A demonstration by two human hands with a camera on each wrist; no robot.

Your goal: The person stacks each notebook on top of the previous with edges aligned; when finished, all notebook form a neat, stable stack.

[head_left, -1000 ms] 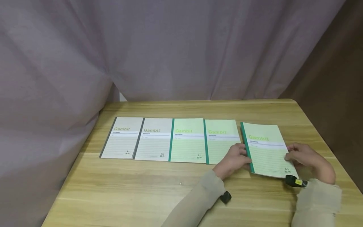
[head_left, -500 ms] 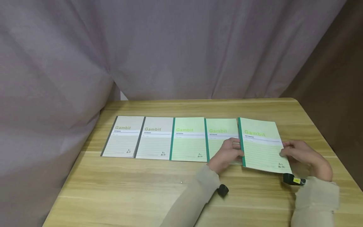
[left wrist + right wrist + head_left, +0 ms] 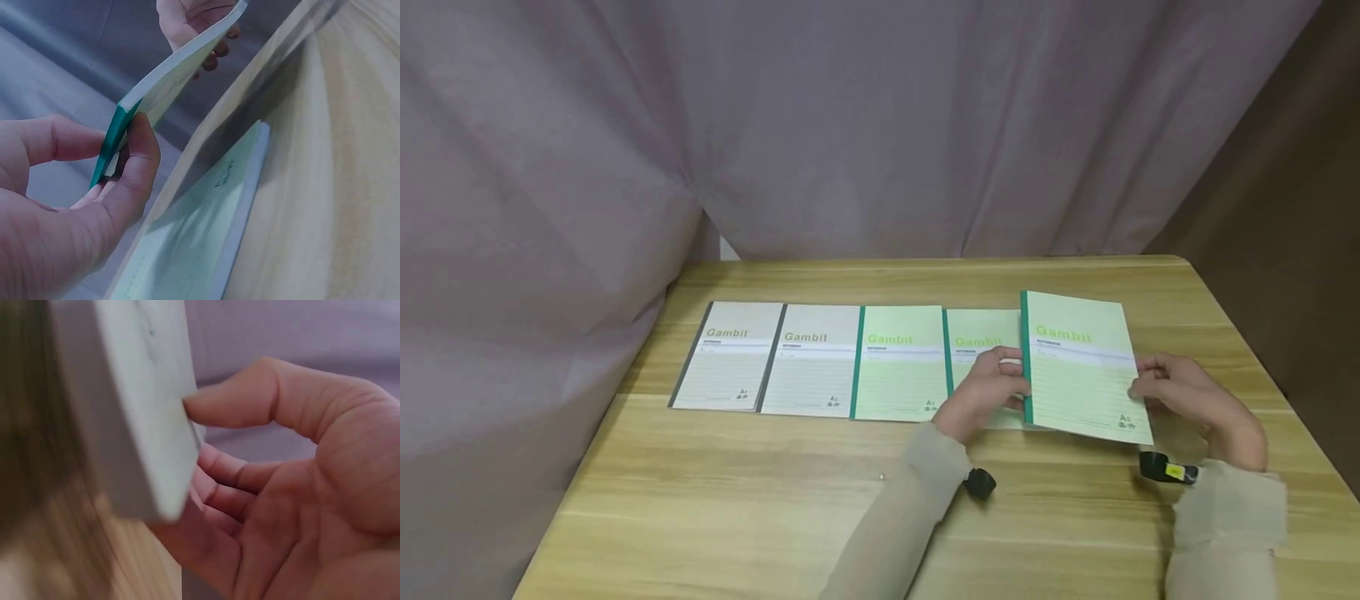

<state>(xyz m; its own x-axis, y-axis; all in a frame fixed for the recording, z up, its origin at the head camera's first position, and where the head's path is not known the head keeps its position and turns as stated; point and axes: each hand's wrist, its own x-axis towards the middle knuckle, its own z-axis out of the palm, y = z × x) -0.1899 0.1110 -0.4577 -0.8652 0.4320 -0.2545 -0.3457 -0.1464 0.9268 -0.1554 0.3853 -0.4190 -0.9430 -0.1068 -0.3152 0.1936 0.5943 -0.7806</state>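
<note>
Both hands hold a green notebook marked "Gambit" above the table. My left hand pinches its dark green spine; in the left wrist view the thumb and fingers sit on either side of the spine. At the opposite edge my right hand pinches it, thumb on the cover and fingers beneath, as the right wrist view shows. The held notebook overlaps the right part of another green notebook lying on the table. Left of that lies one more green notebook.
Two white notebooks with dark spines, the outer white notebook and the inner white notebook, continue the row leftward. The wooden table has a grey curtain behind it. A tiny pale speck lies in front.
Both hands have carried the green notebook left and upward in the head view, from right of the row to overlapping the rightmost lying notebook. The notebooks on the table have stayed put.
</note>
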